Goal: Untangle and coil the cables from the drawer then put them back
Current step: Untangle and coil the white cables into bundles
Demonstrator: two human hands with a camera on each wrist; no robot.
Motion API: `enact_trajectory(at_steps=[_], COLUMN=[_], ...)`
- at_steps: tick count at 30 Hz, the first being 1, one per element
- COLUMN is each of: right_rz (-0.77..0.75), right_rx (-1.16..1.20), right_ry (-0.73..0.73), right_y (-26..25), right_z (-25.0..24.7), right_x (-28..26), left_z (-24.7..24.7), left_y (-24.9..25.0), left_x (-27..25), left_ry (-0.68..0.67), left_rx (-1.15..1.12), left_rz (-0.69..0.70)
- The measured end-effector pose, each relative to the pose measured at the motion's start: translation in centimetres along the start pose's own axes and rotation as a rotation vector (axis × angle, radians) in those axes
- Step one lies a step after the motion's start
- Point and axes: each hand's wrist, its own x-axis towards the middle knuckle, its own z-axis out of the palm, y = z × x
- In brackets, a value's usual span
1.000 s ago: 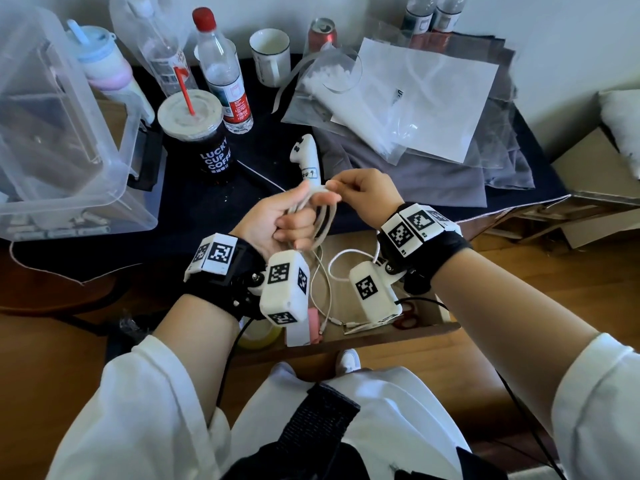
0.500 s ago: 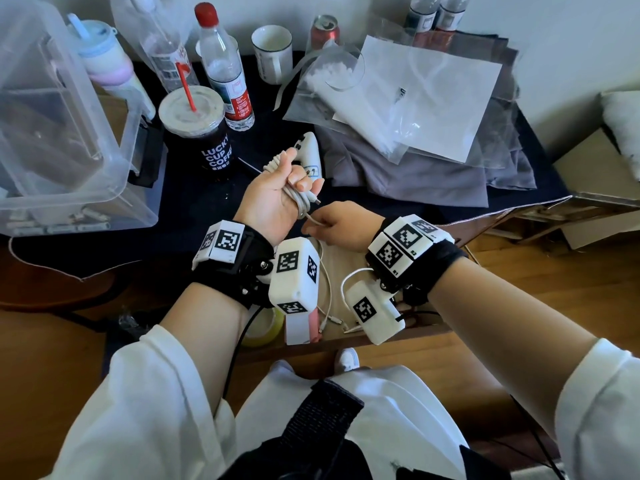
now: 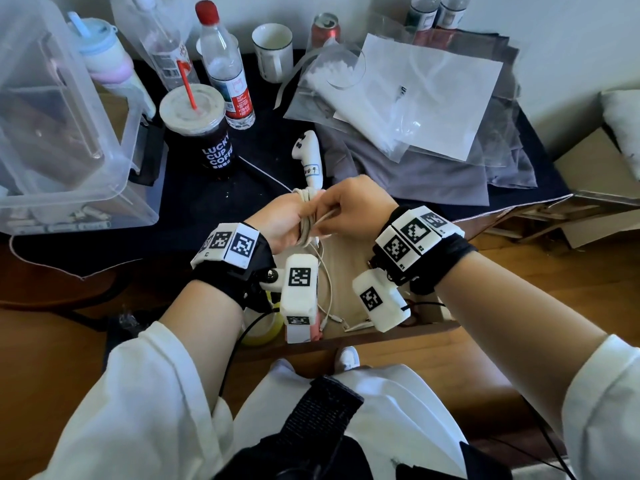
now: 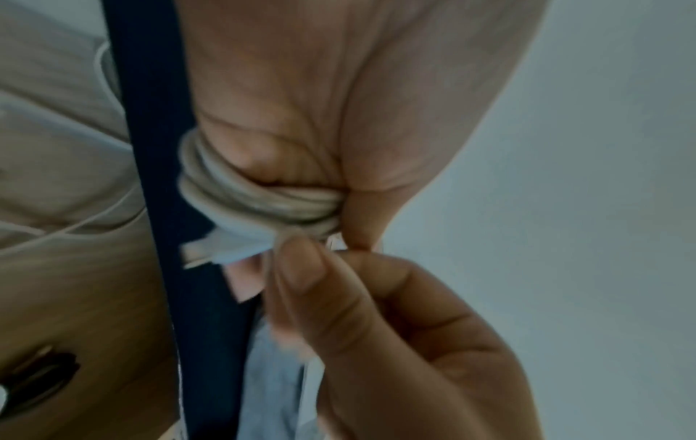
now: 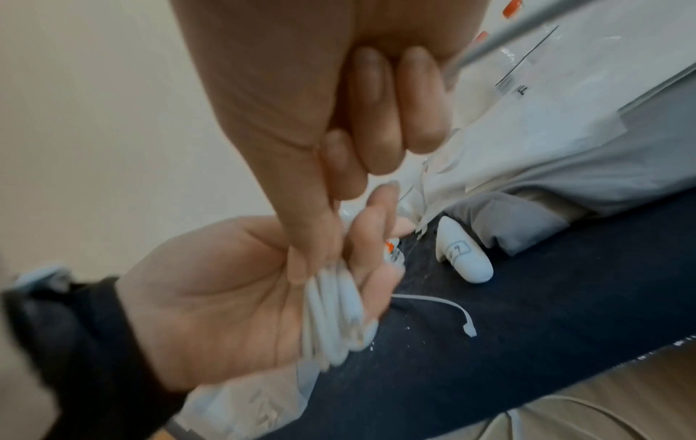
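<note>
Now, left hand (image 3: 282, 216): fingers curled round white cable coil (image 3: 306, 216).
Right hand (image 3: 349, 206): fingers pinching the coil's loose strand, above open drawer (image 3: 349, 258).

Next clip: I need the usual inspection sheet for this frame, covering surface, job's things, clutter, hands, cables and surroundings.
Surface: table under a dark cloth; open drawer below its front edge.
Job's things: white cable wound in loops around the left hand.
Clutter: clear storage bin, coffee cup with red straw, water bottle, white mug, red can, plastic bags, white controller.
Hands: left hand grips the coil; right hand pinches the strand at the coil.
Cables: loose white strands hang into the drawer; a thin strand lies on the cloth.
Surroundings: wooden floor, cardboard at right.
</note>
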Motion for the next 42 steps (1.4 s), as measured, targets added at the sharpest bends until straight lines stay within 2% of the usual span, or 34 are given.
enact_trajectory(at_steps=[5, 9, 11, 13, 18, 20, 23, 26, 28, 31, 34, 38, 40, 42], right_rz=[0.026, 0.072, 0.101, 0.125, 0.137, 0.130, 0.097, 0.059, 0.036, -0.016, -0.096, -0.080, -0.068, -0.048], right_rx=[0.130, 0.299, 0.324, 0.312, 0.237, 0.199, 0.085, -0.019, -0.073, -0.099, -0.110, -0.053, -0.005, 0.079], right_ry=[0.172, 0.269, 0.285, 0.268, 0.116, 0.032, -0.078, -0.111, -0.125, -0.127, -0.094, 0.015, 0.099, 0.160], right_y=[-0.1, 1.1, 1.7, 2.3, 2.5, 2.1, 1.1, 0.1, -0.2, -0.5, -0.9, -1.1, -0.8, -0.4], right_z=[-1.0, -1.4, -1.3, -1.0, -0.2, 0.4, 1.0, 1.3, 1.2, 0.9, 0.6, 0.0, -0.5, -1.3], right_x=[0.1, 0.7, 0.8, 0.9, 0.5, 0.4, 0.4, 0.5, 0.5, 0.3, 0.1, 0.4, 0.7, 0.9], left_z=[-0.1, -1.1, -1.5, -1.7, -1.8, -1.6, -0.9, -0.5, -0.4, -0.3, -0.6, -1.4, -1.5, -1.7], left_y=[0.2, 0.3, 0.4, 0.8, 2.1, 2.3, 2.3, 2.1, 1.8, 1.5, 0.5, -0.6, -0.9, -0.9], left_x=[-0.3, -0.6, -0.9, -1.2, -0.8, -0.5, 0.0, 0.4, 0.6, 0.6, 0.5, 0.1, -0.3, -0.5], left_ry=[-0.194, -0.409, -0.495, -0.542, -0.458, -0.355, -0.179, -0.047, 0.038, 0.125, 0.122, 0.044, -0.058, -0.210], left_rx=[0.246, 0.170, 0.040, -0.104, -0.408, -0.447, -0.461, -0.505, -0.459, -0.182, 0.054, 0.275, 0.390, 0.375], left_rz=[-0.111, -0.239, -0.176, -0.051, 0.207, 0.283, 0.347, 0.360, 0.360, 0.362, 0.263, 0.060, -0.069, -0.155])
